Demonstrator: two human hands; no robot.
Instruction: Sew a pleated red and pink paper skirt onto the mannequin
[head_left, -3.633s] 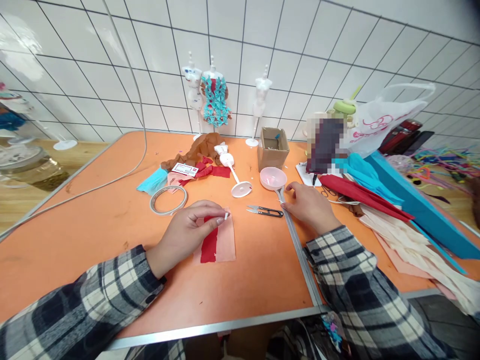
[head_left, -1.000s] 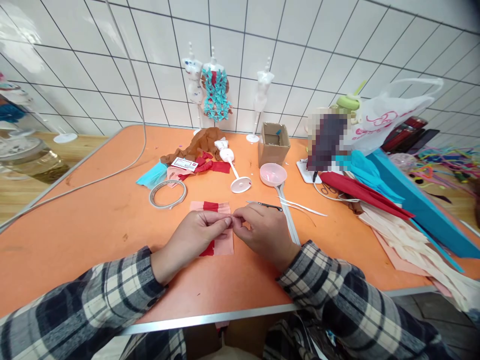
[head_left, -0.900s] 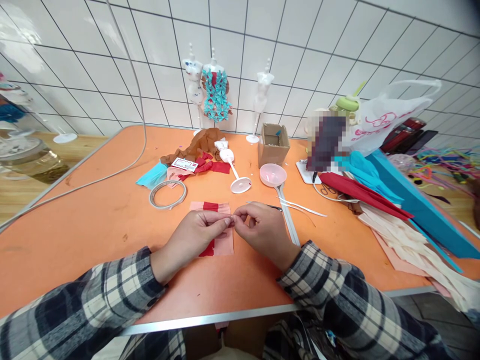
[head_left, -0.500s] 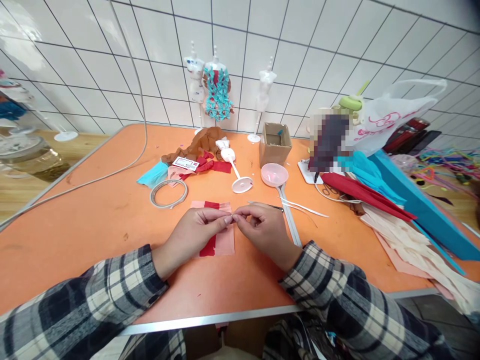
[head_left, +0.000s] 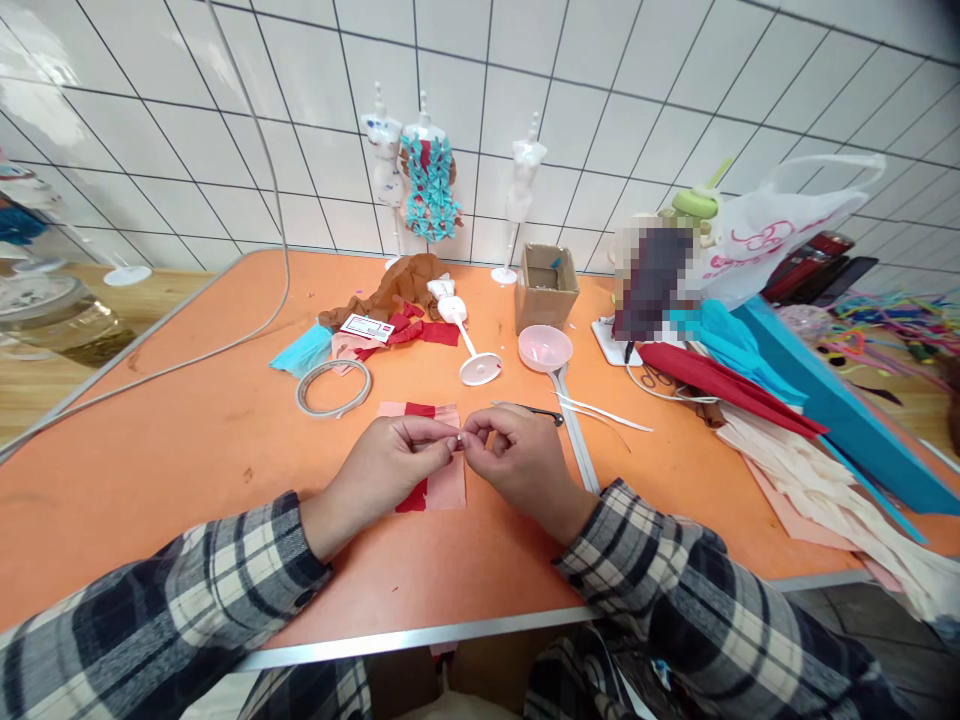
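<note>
A: Hands?
B: Left hand (head_left: 382, 470) and right hand (head_left: 517, 462) meet, fingertips pinching a tiny white scrap (head_left: 458, 441) over the pink-and-red paper rectangle (head_left: 444, 487) on the orange table (head_left: 187, 440).
A: Nearby?
B: Black thread snips (head_left: 541, 411), one o'clock of the right hand

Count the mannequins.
4 mannequins: three stand by the wall, left, dressed middle, right; one lies on the table. Another may be hidden far left.

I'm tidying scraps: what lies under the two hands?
A pink sheet with a red strip lies flat under the left hand and right hand. Its middle is covered, so anything else there stays hidden.
</note>
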